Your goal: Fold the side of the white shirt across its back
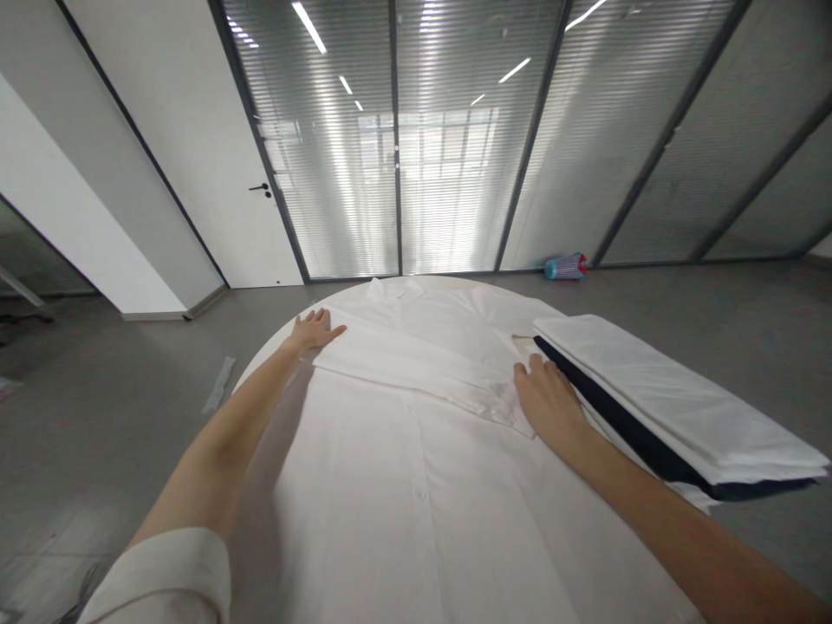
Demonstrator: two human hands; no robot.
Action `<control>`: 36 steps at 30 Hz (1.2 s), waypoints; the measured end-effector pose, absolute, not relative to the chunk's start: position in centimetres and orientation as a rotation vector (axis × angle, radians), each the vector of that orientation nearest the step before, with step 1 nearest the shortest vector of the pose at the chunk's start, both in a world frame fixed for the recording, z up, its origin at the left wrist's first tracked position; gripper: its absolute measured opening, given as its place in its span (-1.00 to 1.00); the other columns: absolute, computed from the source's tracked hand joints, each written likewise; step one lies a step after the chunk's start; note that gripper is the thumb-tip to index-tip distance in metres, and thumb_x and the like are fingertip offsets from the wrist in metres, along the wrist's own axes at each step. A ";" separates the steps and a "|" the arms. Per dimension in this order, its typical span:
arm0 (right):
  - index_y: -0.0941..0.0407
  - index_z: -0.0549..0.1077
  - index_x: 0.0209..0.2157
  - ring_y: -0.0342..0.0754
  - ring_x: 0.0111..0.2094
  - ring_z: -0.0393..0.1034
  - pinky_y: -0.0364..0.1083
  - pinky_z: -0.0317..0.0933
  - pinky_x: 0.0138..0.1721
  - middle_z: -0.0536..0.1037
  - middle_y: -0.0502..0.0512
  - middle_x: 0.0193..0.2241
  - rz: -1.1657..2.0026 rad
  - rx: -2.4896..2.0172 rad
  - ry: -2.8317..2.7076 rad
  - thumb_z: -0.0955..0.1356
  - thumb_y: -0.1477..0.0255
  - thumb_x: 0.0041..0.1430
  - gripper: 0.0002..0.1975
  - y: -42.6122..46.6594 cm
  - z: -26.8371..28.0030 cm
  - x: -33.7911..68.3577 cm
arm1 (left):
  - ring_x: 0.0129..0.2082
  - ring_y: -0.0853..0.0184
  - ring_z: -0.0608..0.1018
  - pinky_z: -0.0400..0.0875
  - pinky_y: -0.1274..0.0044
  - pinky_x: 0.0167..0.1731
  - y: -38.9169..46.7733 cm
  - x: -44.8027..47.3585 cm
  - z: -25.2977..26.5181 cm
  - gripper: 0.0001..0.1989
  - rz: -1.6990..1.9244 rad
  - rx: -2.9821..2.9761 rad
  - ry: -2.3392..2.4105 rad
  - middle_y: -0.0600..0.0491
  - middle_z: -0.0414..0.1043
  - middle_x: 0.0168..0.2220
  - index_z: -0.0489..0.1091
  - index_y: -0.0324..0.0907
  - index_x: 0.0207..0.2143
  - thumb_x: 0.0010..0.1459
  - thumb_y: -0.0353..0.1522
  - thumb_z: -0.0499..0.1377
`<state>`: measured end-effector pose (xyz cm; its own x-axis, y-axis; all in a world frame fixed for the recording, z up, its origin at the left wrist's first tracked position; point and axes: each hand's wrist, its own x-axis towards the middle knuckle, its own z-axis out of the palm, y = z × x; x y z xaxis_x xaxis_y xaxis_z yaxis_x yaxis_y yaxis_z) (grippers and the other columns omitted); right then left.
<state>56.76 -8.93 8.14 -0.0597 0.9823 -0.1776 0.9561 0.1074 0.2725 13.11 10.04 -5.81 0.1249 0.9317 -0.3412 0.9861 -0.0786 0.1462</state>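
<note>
Left hand (313,331): palm down, fingers and thumb spread, resting flat at the far left end of a folded band (403,351) of cloth, probably a sleeve. Right hand (549,399): fingers curved down near the band's creased right end; cannot tell whether they pinch any fabric. The white shirt (364,485) lies front up between the arms, on the round tabletop (341,295), collar away from the wearer.

Judgement: light outward tension between the hands, then a flat palm stroke, should clear wrinkles without skewing the placket (421,496).

Materials: shirt thin, matte, woven-looking, likely quick to slip and crease; band edge straight, right end puckered. Folded stack (650,390) just beside right hand: thick, oblong, white layers over a dark navy layer (611,416). Beyond: smooth grey floor (455,274), slatted blinds behind glass.
</note>
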 end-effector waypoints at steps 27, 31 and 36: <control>0.31 0.01 0.40 0.17 0.42 -0.25 0.15 -0.21 0.40 -0.11 0.36 0.41 -0.490 1.827 2.262 -0.02 -0.18 0.28 -0.02 -12.4 4.4 58.9 | 0.42 0.02 -0.03 -0.19 0.21 0.34 5.9 15.6 -5.8 -0.27 -0.101 2.129 1.684 -0.20 -0.17 0.44 -0.01 -0.19 0.41 0.37 0.04 -0.11; 0.31 0.01 0.40 0.18 0.43 -0.27 0.15 -0.21 0.40 -0.13 0.36 0.41 -0.481 1.820 2.249 -0.03 -0.17 0.28 -0.03 -11.3 4.2 57.9 | 0.42 0.05 -0.03 -0.18 0.21 0.33 6.8 15.3 -5.7 -0.29 -0.120 2.119 1.680 -0.18 -0.16 0.44 -0.01 -0.20 0.40 0.38 0.02 -0.11; 0.27 0.03 0.40 0.20 0.42 -0.24 0.18 -0.18 0.39 -0.12 0.34 0.41 -0.464 1.835 2.244 -0.01 -0.15 0.30 -0.07 -10.7 4.0 57.2 | 0.41 -0.09 -0.05 -0.15 0.10 0.31 6.4 17.9 -4.3 -0.25 -0.135 2.128 1.641 -0.22 -0.18 0.44 0.04 -0.22 0.38 0.34 0.06 -0.08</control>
<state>57.24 -10.66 3.96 -0.2055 0.9132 -0.3519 0.9779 0.1772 -0.1111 17.92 6.45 -4.31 0.2887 0.8945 -0.3412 0.9382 -0.1934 0.2870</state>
